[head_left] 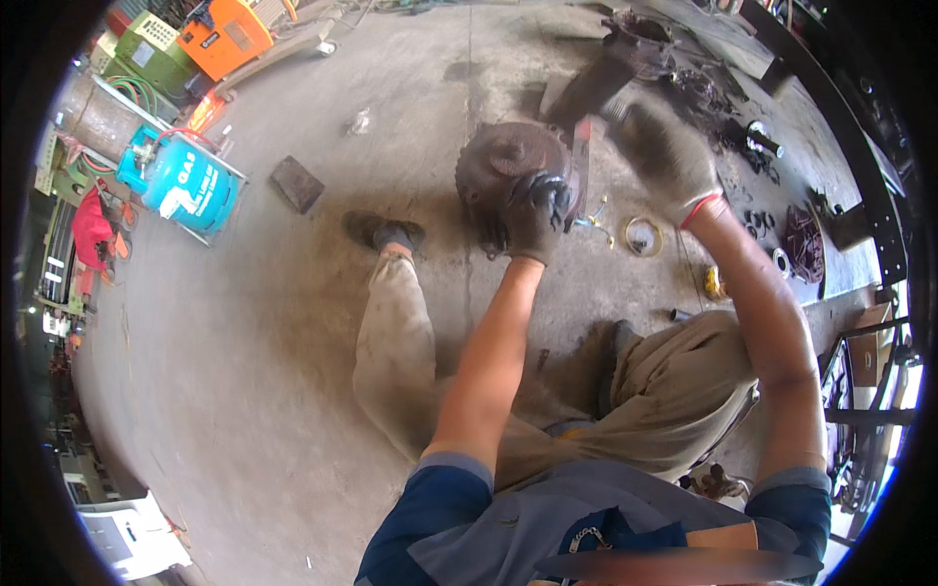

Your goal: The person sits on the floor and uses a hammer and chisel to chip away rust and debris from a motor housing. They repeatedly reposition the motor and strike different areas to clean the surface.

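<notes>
A round, rusty metal housing (500, 161) with a raised centre sits on the concrete floor in front of me. My left hand (536, 217), in a dark, dirty glove, rests on its near right side, fingers curled over it. Up to the right, my right hand (667, 156) wears a grey glove with a red cuff and is smeared by motion. It is closed around what looks like a hammer, whose dark blocky head (592, 88) hangs over the housing's far right side. The hammer's handle is mostly hidden. A flat bar (580, 174) with a red end stands beside the housing.
A yellowish ring (642, 237) lies right of the housing. Greasy parts, including an open casing (640, 44), spread along the far right near a black steel frame (831, 107). At left are a blue gas cylinder (186, 183), an orange machine (225, 39) and a flat rusty plate (296, 185).
</notes>
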`<state>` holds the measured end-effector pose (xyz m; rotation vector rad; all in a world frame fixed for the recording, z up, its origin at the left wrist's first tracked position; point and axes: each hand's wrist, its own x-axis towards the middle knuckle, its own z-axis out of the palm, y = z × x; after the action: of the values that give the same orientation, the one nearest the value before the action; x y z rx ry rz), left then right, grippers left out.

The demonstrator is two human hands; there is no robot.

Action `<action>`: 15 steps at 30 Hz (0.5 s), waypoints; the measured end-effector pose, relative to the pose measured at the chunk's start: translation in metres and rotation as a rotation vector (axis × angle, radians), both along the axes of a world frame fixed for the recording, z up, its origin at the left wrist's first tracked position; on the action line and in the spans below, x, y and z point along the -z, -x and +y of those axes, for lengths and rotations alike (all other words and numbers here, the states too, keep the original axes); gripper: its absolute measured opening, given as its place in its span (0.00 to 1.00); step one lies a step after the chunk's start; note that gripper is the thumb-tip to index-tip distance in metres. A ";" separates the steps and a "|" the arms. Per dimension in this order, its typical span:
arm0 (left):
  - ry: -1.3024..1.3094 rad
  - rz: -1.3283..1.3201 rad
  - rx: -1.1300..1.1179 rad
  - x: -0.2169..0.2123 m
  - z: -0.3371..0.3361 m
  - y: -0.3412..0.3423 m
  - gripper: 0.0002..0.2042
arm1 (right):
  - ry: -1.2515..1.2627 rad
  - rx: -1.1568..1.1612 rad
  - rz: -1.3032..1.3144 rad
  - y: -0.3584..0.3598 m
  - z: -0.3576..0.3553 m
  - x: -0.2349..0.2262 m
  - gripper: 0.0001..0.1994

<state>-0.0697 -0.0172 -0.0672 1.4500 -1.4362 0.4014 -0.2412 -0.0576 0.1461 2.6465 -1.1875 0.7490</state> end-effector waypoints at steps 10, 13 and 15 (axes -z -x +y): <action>0.017 0.004 0.006 0.000 0.000 0.002 0.08 | -0.084 -0.053 0.067 0.005 -0.010 0.015 0.14; 0.015 0.016 -0.005 -0.001 0.001 0.004 0.08 | -0.162 -0.156 -0.417 0.007 -0.008 0.016 0.16; -0.015 0.050 0.015 -0.001 0.002 0.004 0.08 | -0.104 -0.109 -0.234 0.003 -0.006 0.015 0.16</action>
<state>-0.0737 -0.0152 -0.0659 1.4504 -1.4120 0.3438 -0.2442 -0.0632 0.1312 2.7882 -1.1714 1.0696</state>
